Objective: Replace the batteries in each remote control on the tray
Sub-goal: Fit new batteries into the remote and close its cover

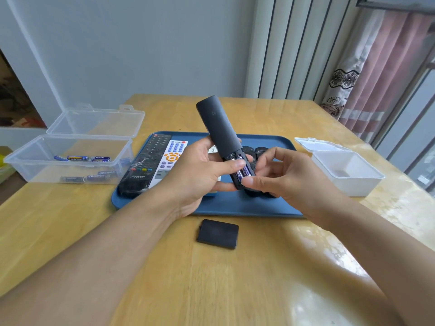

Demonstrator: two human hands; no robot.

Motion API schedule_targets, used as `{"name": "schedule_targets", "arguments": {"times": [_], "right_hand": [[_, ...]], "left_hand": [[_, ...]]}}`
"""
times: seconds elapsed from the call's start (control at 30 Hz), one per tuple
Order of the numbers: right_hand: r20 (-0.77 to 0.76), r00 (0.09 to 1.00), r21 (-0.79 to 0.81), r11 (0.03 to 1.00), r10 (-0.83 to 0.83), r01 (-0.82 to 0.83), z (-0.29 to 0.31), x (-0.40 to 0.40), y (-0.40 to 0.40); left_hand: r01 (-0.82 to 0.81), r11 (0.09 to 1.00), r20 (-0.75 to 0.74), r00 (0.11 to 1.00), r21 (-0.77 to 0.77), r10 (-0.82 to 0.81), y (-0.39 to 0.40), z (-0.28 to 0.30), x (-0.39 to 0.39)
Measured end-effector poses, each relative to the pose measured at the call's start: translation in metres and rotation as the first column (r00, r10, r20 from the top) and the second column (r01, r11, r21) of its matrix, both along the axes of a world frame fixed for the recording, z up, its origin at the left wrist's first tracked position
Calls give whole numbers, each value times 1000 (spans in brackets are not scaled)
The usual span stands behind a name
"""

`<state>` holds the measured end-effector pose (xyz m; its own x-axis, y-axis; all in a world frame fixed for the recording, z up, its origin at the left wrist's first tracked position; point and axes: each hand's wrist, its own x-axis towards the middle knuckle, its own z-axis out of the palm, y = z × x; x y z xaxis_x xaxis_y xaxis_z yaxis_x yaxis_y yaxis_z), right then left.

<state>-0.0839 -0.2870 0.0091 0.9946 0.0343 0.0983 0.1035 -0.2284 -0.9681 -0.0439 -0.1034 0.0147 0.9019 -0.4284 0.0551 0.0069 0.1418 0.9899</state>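
clear box holding batteries, white box

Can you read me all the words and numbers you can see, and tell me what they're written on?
"THTF": white letters at the near end of the long black remote on the blue tray.
Batteries in the clear box: printing too blurred to read.
Batteries in the black remote held by both hands: labels too small to read.
White remote: button markings too small to read.

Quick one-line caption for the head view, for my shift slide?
Left hand holds black remote above blue tray; right hand works batteries in its open compartment, cover on table.
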Motion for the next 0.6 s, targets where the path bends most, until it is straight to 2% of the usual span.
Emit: {"name": "schedule_targets", "arguments": {"times": [0.07,0.13,0.2,0.27,0.33,0.43,0.5,0.6], "right_hand": [[136,988,-230,968,-67,98,1,-2,3],[237,971,-426,895,-32,133,3,-7,5],[198,970,-599,800,139,8,6,-15,9],[78,958,-764,634,274,-119,7,-22,17],[27,948,-854,499,318,-143,5,-27,27],[23,944,-924,367,328,-105,7,-34,39],[18,951,-940,329,310,-90,8,-36,40],[5,943,-926,359,334,-122,7,-37,38]], "left_hand": [[-94,995,-12,996,-29,94,0,-2,2],[-215,973,-53,976,-83,211,2,-3,8],[-310,939,-102,949,-147,297,6,-3,14],[-356,918,-120,933,-175,339,8,-3,16],[-357,917,-121,933,-176,340,8,-3,16],[-330,924,-150,941,-194,305,7,-4,15],[-324,921,-176,941,-217,289,7,-5,15],[-312,917,-203,943,-249,265,6,-5,15]]}}
